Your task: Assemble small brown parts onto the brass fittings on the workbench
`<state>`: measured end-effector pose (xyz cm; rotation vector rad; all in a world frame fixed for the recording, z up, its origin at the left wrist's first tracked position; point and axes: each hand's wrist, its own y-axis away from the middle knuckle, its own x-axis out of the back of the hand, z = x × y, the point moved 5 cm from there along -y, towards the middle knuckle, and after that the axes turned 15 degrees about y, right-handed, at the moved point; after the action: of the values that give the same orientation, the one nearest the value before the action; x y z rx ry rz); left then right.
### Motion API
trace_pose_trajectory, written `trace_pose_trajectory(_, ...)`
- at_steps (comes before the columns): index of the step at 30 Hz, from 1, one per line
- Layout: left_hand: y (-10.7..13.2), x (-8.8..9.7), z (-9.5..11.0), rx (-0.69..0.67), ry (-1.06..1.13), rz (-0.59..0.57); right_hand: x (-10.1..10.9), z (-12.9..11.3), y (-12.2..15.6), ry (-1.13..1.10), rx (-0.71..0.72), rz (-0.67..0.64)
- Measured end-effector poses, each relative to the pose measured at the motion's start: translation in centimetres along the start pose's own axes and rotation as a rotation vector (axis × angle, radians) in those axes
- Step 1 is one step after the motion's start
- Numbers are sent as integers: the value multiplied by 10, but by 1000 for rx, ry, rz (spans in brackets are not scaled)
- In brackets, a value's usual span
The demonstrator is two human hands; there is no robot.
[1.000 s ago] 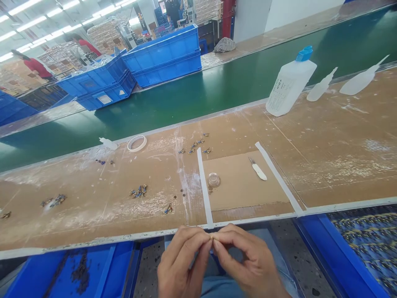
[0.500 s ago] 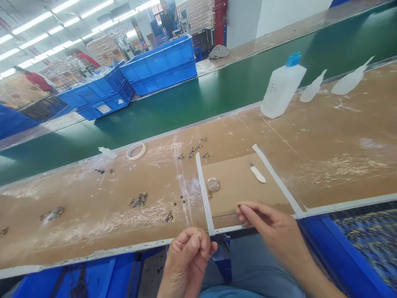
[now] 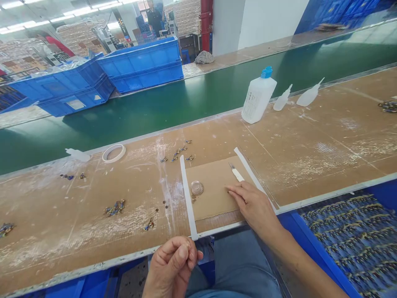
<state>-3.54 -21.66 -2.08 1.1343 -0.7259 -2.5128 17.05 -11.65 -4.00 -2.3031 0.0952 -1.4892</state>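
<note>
My left hand (image 3: 173, 263) hangs at the table's front edge, thumb and fingertips pressed together; whatever it may hold is too small to see. My right hand (image 3: 256, 207) is closed in a pinch over the cardboard sheet (image 3: 214, 207), with something tiny, if anything, at its fingertips. Just beyond that hand lies a white-handled knife (image 3: 237, 174), its handle partly covered by the fingers. A small clear round dish (image 3: 197, 188) sits at the sheet's left side. White tape strips (image 3: 187, 198) run along the sheet's sides.
Small blue-and-gold parts (image 3: 114, 207) lie in clusters at left. A tape roll (image 3: 114, 153), a large blue-capped bottle (image 3: 259, 97) and small squeeze bottles (image 3: 310, 94) stand or lie farther back. Behind runs a green conveyor (image 3: 217, 87) with blue crates (image 3: 142, 62). A parts-filled blue bin (image 3: 350, 236) is at lower right.
My right hand has moved forward over the cardboard, close to the knife. My left hand keeps its pinch. The view has turned to the right, so the table's things appear farther left.
</note>
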Motion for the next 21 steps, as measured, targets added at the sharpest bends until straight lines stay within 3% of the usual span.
trace_pose_trajectory(6, -1, -1, -3, 9, -4, 13, 7, -1, -3, 19, -2, -9)
trace_pose_trajectory(21, 1, -3, -2, 11, -23, 44, -1, -3, -5, 81, 33, 37)
